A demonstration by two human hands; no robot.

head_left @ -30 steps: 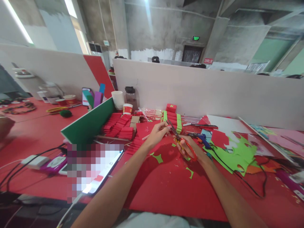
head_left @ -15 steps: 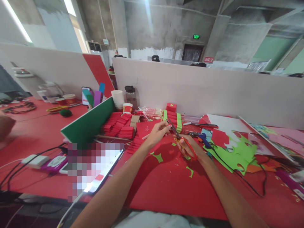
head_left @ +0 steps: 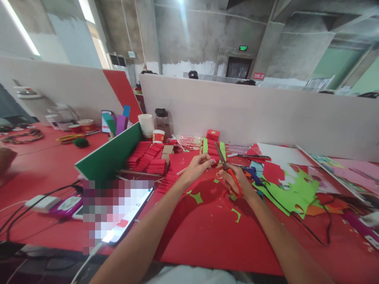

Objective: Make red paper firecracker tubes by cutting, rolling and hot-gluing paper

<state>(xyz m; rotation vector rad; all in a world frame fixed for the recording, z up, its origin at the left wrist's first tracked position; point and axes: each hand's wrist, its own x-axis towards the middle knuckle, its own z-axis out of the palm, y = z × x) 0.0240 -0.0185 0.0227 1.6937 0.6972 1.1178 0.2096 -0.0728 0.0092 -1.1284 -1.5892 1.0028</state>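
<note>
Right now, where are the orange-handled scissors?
In the head view, the scissors are near centre, in the right hand, just right of the left hand.

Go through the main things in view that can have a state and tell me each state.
Orange-red-handled metal scissors: held in the right hand; blade opening unclear.
Left hand: fingertips apparently pinched on a small reddish piece.
Large phone with white cable: screen lit.
Clear bottle with black lid: upright, lid on.
Red-and-white paper cup: upright.
Light-green sheet: cut, with holes.
Blue-and-black corded tool: lying down; power unclear.
Green exit sign: lit.
</note>
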